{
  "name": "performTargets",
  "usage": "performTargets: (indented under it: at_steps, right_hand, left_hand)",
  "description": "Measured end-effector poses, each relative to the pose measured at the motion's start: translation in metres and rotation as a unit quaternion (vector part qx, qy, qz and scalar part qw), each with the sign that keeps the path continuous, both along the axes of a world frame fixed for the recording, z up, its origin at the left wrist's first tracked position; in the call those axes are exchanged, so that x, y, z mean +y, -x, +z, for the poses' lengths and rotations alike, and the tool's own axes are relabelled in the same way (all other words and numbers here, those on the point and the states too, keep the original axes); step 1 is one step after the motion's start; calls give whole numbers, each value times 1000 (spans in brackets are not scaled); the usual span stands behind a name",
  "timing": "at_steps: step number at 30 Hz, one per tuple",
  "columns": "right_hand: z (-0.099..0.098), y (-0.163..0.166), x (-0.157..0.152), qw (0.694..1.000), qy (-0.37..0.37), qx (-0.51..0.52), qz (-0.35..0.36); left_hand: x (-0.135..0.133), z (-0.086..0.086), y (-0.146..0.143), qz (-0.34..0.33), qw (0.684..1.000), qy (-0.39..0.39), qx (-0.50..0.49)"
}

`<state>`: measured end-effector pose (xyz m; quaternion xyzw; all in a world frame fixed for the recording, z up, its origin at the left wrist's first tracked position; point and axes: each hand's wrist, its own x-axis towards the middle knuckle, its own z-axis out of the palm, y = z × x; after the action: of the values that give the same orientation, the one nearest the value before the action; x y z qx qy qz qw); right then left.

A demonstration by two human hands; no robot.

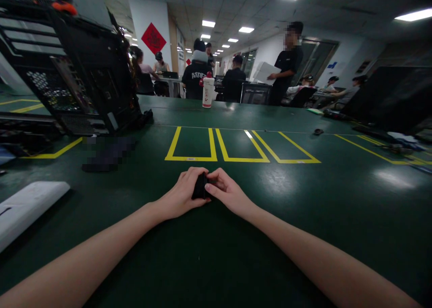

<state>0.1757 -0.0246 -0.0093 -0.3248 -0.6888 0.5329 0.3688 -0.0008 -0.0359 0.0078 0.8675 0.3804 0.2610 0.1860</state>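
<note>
Between my two hands is a small black box-like object point(199, 187), resting on or just above the green tabletop point(199, 254). My left hand point(184, 191) wraps round its left side, with thumb at the near edge and fingers over the far edge. My right hand point(224, 189) pinches its right side between thumb and fingers. The fingers cover much of it, so its exact kind cannot be made out. Just beyond the hands, yellow tape outlines point(191, 158) mark the table.
An open black computer case point(87, 74) stands at the left, with a white box point(30, 209) nearer me. A white and red bottle point(208, 92) stands at the far edge. A small dark round item point(317, 131) and a black monitor point(391, 96) are at right. Several people sit or stand beyond.
</note>
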Motion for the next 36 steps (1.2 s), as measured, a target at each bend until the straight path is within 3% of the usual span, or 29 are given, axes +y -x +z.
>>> performTargets:
  at_steps: [7,16,26,36]
  right_hand:
    - [-1,2,2,998,19,-40,-41]
    - [1,-5,1,998,38,12,43]
    - [2,-1,1,999,35,-14,-18]
    - [2,-5,1,997,45,24,59]
  left_hand:
    - [0,0,2,-7,1000,18,-13]
    - [0,0,2,-1,1000,22,-6]
    - [0,2,1,-8,1000,15,-7]
    - [1,0,1,-1,1000,18,-1]
